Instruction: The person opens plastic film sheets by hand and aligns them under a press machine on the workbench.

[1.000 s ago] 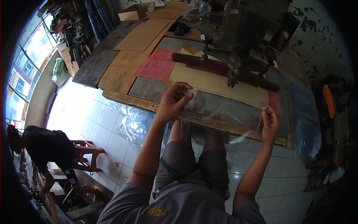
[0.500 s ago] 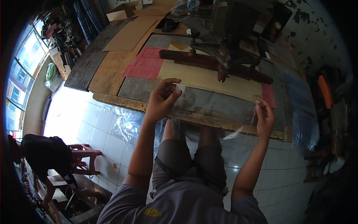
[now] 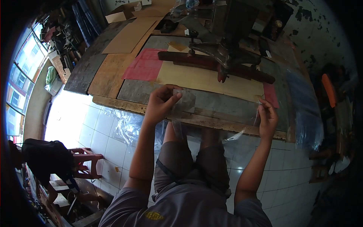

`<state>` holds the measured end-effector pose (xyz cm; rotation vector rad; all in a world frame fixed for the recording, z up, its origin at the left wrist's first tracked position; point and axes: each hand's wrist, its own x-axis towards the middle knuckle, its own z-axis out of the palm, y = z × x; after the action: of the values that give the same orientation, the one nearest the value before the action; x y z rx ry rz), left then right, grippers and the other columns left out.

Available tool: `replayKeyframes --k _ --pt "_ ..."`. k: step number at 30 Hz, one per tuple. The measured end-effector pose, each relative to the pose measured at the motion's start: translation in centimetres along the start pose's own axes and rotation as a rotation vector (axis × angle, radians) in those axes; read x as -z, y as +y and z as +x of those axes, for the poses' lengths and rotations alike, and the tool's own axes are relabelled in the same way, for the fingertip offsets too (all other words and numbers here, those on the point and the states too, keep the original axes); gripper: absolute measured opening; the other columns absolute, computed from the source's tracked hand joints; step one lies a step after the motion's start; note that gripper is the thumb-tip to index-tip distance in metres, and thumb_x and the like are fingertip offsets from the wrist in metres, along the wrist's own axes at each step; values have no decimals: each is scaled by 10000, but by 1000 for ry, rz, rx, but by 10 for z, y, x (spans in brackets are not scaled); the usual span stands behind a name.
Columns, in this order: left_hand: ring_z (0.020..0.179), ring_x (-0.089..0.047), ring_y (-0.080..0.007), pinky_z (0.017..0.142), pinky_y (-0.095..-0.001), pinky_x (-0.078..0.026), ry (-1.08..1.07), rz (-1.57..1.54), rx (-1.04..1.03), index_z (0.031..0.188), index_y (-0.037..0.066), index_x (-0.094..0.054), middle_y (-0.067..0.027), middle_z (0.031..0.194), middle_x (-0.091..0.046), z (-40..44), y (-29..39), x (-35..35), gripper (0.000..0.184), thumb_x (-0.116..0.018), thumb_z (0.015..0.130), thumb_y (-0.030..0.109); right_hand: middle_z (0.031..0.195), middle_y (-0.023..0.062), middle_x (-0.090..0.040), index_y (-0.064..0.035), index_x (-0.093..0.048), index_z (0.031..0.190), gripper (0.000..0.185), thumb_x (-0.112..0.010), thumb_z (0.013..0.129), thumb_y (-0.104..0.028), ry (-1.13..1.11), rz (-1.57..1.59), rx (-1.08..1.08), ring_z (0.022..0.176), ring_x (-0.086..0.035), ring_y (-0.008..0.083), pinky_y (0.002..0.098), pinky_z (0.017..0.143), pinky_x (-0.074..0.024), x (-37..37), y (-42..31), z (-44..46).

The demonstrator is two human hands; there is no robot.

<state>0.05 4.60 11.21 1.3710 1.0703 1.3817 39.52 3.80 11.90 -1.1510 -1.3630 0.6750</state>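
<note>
Two bare hands hold one clear plastic sheet (image 3: 223, 110) between them: the left hand (image 3: 160, 104) pinches one corner between thumb and curled fingers, and the right hand (image 3: 268, 116) grips the opposite end in a narrow fingertip pinch. The clear plastic sheet spans the gap in front of the person's body, over the near wooden edge (image 3: 109, 102) of the worktable, and its lower part hangs past that edge; its exact outline is hard to tell. Just beyond the hands, a grey plate (image 3: 133, 90) carries a pale yellow sheet (image 3: 196, 77), with a pink piece (image 3: 144, 65) at its left end and a smaller pink patch (image 3: 270, 94) at its right. Above these stretches the long dark-red bar (image 3: 244, 72) of a machine (image 3: 230, 22). Flat cardboard (image 3: 126, 38) lies farther left, and bluish plastic sheets (image 3: 307, 113) drape over the table's right side. Crumpled clear plastic (image 3: 132, 126) shows below the table, near a red stool (image 3: 86, 163) and another person (image 3: 47, 160).
</note>
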Motion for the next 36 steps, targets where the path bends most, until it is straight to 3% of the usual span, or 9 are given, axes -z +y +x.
replayKeyframes --k 9,15,28,36 --pt "706 -563 -19 620 -216 -443 45 10 47 1018 24 -693 39 819 -666 -4 13 -3 181 -734 991 198 907 -21 -632 -3 -695 1185 190 -649 1027 -99 15 35 10 742 -521 44 215 689 -425 0 -1 -1" --pt "677 -504 -13 598 -208 -396 77 63 30 1004 27 -684 60 790 -616 -1 8 -3 215 -691 1023 241 914 -18 -642 -3 -695 1183 188 -650 1031 -106 16 51 -9 746 -523 43 218 686 -425 1 0 -1" --pt "704 -487 -16 622 -216 -390 104 43 67 1006 17 -677 61 794 -602 -1 8 -6 211 -652 1043 224 891 -13 -632 -12 -673 1194 189 -652 1029 -101 28 73 35 732 -545 47 223 664 -441 2 3 0" --pt "712 -485 -24 645 -220 -397 115 79 42 986 12 -663 60 792 -594 1 9 -8 208 -649 1043 212 879 -8 -624 -18 -661 1120 125 -664 1025 -99 18 116 58 725 -541 56 228 666 -442 3 5 0"
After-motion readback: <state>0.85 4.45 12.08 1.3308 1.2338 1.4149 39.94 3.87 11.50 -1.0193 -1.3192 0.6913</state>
